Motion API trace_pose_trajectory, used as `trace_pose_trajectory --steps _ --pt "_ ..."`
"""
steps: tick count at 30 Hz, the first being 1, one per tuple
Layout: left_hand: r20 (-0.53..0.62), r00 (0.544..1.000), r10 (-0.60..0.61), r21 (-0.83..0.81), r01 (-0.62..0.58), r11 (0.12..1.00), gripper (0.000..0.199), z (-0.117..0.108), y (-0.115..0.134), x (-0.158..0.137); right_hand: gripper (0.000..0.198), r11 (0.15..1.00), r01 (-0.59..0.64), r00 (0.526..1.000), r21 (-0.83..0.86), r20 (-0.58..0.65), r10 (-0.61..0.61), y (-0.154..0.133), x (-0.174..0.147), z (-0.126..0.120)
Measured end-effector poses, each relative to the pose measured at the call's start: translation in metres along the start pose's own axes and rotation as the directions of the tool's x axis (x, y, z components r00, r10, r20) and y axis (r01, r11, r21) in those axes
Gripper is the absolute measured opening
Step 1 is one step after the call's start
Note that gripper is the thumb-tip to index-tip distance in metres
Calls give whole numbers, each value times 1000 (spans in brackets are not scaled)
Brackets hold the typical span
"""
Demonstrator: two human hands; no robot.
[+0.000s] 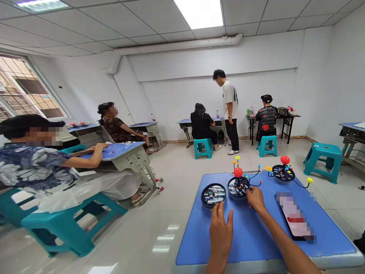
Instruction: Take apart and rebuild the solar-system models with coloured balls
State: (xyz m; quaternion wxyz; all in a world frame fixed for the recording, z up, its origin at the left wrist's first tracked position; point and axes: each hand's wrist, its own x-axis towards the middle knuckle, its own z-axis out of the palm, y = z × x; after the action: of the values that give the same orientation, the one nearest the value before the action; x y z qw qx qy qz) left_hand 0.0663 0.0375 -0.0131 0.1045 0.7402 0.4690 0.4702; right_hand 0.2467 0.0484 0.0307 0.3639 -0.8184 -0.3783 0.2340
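My left hand (221, 230), fingers stretched and thumb apart, is at the front rim of a round black base (213, 195) with a printed top. My right hand (256, 199) has its fingers curled against the right rim of the middle solar system model (238, 189); the fingertips are partly hidden. This model has a red ball (238, 172) on a central post, with small yellow, orange and blue balls on thin arms. Behind and to the right stands a second solar system model (283, 174) with a similar red ball.
A phone (295, 217) lies on the right of the blue desk (236, 243). A teal stool (323, 158) stands beyond the desk's right side. At left, a person (37, 163) sits at another desk (122, 150). A bottle (159, 185) is on the floor. Further people are at the back wall.
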Motion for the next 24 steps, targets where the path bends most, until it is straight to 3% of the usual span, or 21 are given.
trace_pose_trajectory --steps 3,6,14,19,24 --pt "124 989 -85 -101 98 990 42 14 11 -10 26 1000 5 1000 -1 20 -5 6 -7 -7" --pt "172 975 -142 -136 166 977 53 22 20 -19 26 1000 17 999 -8 41 -17 17 -20 -18" --pt "295 949 -113 -178 171 969 108 19 41 -30 32 998 53 993 -46 109 -48 43 -59 -42" --pt "359 925 -122 -186 199 962 108 16 42 -29 32 992 77 992 -102 105 -67 46 -72 -47" --pt "339 930 -145 -191 219 957 106 16 41 -29 28 907 143 985 -397 -28 -168 40 -68 -51"
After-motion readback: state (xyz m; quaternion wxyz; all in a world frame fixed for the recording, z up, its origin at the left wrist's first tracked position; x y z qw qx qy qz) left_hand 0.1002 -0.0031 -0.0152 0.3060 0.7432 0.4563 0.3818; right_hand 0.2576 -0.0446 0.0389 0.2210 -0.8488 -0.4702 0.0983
